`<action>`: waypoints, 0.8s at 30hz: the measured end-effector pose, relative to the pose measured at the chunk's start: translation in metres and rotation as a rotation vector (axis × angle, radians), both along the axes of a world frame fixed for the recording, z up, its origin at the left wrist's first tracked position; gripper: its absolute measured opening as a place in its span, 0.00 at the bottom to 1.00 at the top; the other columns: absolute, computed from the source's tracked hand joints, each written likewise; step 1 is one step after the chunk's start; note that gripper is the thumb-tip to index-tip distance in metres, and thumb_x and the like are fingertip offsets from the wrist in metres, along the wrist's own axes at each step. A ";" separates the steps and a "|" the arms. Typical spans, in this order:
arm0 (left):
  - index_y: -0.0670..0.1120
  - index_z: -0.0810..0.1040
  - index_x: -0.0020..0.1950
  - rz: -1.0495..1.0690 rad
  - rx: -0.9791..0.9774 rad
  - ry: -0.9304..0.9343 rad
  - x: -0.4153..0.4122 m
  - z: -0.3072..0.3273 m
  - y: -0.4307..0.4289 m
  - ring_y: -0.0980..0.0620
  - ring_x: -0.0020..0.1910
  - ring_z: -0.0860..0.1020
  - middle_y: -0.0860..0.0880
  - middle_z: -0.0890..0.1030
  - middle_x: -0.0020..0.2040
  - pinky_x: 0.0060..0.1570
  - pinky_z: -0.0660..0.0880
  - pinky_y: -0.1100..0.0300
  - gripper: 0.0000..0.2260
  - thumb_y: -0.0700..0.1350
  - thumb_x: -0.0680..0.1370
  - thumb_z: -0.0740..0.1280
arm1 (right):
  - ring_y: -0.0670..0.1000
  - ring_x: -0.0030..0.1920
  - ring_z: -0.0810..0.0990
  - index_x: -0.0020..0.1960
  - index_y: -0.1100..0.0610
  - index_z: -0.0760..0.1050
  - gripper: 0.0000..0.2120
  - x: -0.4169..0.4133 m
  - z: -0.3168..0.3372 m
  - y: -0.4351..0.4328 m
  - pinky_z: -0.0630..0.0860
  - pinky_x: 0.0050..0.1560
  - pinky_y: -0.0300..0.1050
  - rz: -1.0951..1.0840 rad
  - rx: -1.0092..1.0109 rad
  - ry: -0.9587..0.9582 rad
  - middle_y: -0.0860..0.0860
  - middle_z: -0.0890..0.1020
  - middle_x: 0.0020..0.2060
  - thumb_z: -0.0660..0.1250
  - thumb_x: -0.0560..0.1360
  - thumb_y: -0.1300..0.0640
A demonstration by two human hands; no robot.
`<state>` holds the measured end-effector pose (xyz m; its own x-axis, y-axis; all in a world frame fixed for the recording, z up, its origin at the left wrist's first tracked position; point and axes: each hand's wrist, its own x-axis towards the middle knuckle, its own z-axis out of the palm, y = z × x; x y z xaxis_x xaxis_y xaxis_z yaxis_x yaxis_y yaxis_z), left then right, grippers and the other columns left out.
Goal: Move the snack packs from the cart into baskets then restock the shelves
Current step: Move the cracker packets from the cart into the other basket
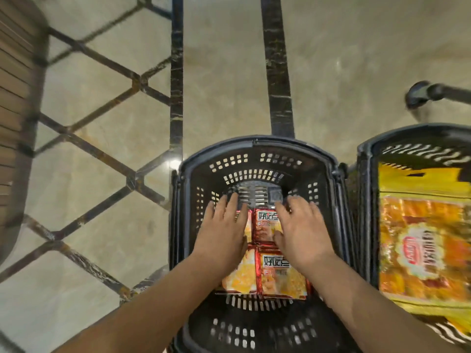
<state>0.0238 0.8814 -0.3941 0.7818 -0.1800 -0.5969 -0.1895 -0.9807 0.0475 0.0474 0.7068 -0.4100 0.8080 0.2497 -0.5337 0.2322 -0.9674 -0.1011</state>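
A black plastic basket (257, 159) stands on the floor below me, with red-and-yellow snack packs (280, 273) lying flat on its bottom. My left hand (224, 230) rests with straight fingers on the packs at the left. My right hand (300, 230) lies flat on the packs at the right, thumb against a red pack (265, 222). A second black basket (367, 154) to the right holds large yellow-orange snack bags (423, 240).
The floor is beige tile with dark stripes (277, 72) and a diamond pattern at the left. A wooden slatted fixture (15, 98) runs along the left edge. A dark wheel and bar (420, 94) show at the upper right.
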 end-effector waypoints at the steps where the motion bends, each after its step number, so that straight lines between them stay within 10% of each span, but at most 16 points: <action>1: 0.49 0.41 0.84 -0.021 0.013 -0.016 -0.002 0.027 0.000 0.40 0.83 0.42 0.42 0.41 0.84 0.81 0.44 0.40 0.34 0.58 0.85 0.55 | 0.58 0.80 0.56 0.81 0.51 0.57 0.33 -0.004 0.027 -0.001 0.51 0.80 0.60 0.016 -0.002 -0.023 0.57 0.61 0.78 0.65 0.80 0.45; 9: 0.50 0.55 0.83 -0.082 -0.076 -0.253 -0.029 0.275 -0.021 0.41 0.83 0.46 0.43 0.49 0.84 0.80 0.40 0.40 0.31 0.58 0.84 0.61 | 0.61 0.77 0.63 0.74 0.51 0.71 0.30 -0.046 0.259 -0.026 0.55 0.78 0.64 -0.070 0.096 -0.256 0.59 0.70 0.73 0.72 0.74 0.50; 13: 0.47 0.69 0.78 -0.165 -0.143 -0.422 -0.047 0.375 -0.034 0.38 0.80 0.61 0.40 0.63 0.81 0.78 0.56 0.37 0.33 0.54 0.75 0.72 | 0.62 0.74 0.67 0.71 0.53 0.75 0.31 -0.066 0.356 -0.041 0.60 0.76 0.65 -0.144 0.196 -0.385 0.60 0.73 0.70 0.76 0.69 0.49; 17: 0.52 0.57 0.83 -0.166 -0.108 -0.505 -0.068 0.435 -0.050 0.40 0.83 0.47 0.44 0.49 0.84 0.79 0.40 0.42 0.33 0.58 0.81 0.64 | 0.60 0.76 0.64 0.73 0.49 0.72 0.30 -0.092 0.432 -0.058 0.58 0.77 0.63 -0.172 0.200 -0.494 0.58 0.70 0.74 0.72 0.73 0.45; 24: 0.52 0.61 0.82 -0.324 -0.122 -0.616 -0.090 0.507 -0.092 0.39 0.82 0.54 0.42 0.55 0.84 0.80 0.49 0.38 0.32 0.58 0.79 0.66 | 0.60 0.75 0.67 0.71 0.47 0.73 0.29 -0.155 0.502 -0.096 0.59 0.77 0.64 -0.297 0.140 -0.644 0.58 0.72 0.72 0.73 0.71 0.45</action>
<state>-0.0666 0.7893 0.1127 0.8668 -0.4981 -0.0238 -0.4986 -0.8650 -0.0558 -0.1080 0.6110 0.0923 0.9957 0.0015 0.0922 0.0163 -0.9870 -0.1601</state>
